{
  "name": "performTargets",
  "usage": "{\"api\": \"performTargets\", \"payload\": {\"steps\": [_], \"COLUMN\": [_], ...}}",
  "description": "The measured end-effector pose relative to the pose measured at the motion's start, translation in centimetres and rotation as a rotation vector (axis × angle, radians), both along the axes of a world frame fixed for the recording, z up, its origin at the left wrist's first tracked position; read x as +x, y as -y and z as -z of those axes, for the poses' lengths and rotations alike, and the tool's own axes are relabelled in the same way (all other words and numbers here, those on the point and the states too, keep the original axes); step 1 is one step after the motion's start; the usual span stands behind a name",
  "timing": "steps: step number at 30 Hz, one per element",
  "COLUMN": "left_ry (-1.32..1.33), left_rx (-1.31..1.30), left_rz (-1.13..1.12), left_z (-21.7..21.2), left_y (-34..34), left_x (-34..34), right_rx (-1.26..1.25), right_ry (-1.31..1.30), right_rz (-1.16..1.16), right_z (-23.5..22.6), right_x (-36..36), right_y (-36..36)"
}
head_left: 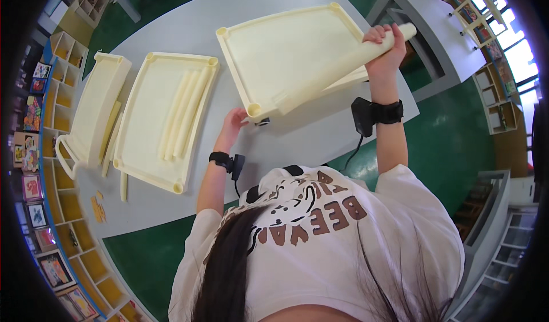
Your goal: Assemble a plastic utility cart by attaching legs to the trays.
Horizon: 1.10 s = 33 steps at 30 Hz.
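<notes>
A thick cream tube [337, 69] slants over the near right part of a cream shelf tray [280, 42], and my right hand [388, 50] is wrapped round its upper end. The tube's lower end rests or hangs by the tray's near edge; I cannot tell if it touches. My left hand [232, 125] is at the tray's near left corner, fingers curled against the rim beside a round socket [254, 110]. Below that corner shows a small dark caster [263, 122]. A second tray [143, 110] lies to the left, holding several cream tubes [186, 116].
All this is on a grey table [269, 150]. At its left are another cream tray [94, 105], a curved handle [64, 156], loose tubes [110, 133] and small tan pieces [98, 208]. A grey bench [440, 25] stands beyond the right side; shelving [60, 133] lines the left.
</notes>
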State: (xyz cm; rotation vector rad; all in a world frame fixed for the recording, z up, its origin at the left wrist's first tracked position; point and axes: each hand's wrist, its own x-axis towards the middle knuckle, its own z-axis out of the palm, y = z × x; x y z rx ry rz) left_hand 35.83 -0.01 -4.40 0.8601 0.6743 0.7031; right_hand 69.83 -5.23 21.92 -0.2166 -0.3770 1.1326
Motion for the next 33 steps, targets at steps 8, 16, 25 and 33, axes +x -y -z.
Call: {"api": "performTargets", "payload": {"steps": [8, 16, 25, 33], "left_ry": [-0.067, -0.158, -0.139, -0.137], "left_rx": [0.062, 0.080, 0.071, 0.071], "left_rz": [-0.069, -0.088, -0.087, -0.071], "left_z": [-2.7, -2.9, -3.0, -3.0], "left_y": [4.5, 5.1, 4.9, 4.4], "left_x": [1.6, 1.5, 1.6, 1.2], "right_rx": [-0.091, 0.130, 0.149, 0.213], "right_ry": [0.230, 0.573, 0.682, 0.810], "right_rz": [0.132, -0.167, -0.339, -0.463], "right_z": [1.1, -0.3, -0.2, 0.0], "right_x": [-2.9, -11.0, -12.6, -12.7], "right_y": [-0.7, -0.6, -0.5, 0.6]}}
